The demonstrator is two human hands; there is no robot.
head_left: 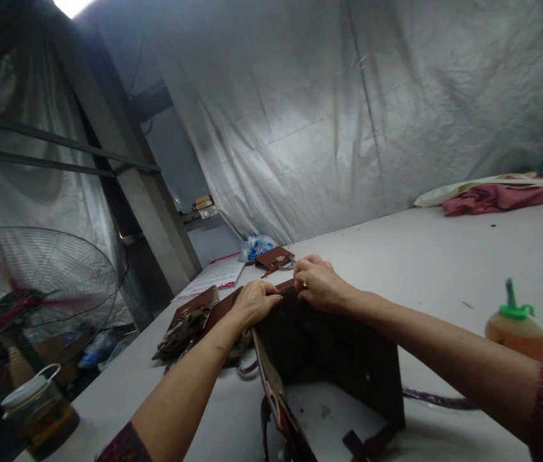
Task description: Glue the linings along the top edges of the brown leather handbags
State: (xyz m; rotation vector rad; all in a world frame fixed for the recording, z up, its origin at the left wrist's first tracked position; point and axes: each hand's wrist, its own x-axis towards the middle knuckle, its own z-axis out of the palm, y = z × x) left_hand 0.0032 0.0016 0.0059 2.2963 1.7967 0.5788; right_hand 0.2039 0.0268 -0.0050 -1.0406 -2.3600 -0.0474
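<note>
A dark brown handbag [348, 359], apparently unassembled, stands on the white table with its dark inner side facing me and its panels spread apart. My left hand [256, 303] is closed on its upper edge at the left corner, thumb along the top. Just to the right, my right hand [318, 282] pinches the same upper edge with bent fingers. A strap [439, 399] lies at the bag's right side. Left of my hands, more brown bag pieces [194, 314] lie in a pile. Beyond them rests another brown handbag [274, 256] with a handle.
A green-capped squeeze bottle [519, 330] of amber liquid stands beside my right forearm. At the left are a lidded jar [43, 410] and a large fan [35, 295]. Printed sheets [214, 276], a plastic bag [258, 245] and red cloth [502, 197] lie farther back.
</note>
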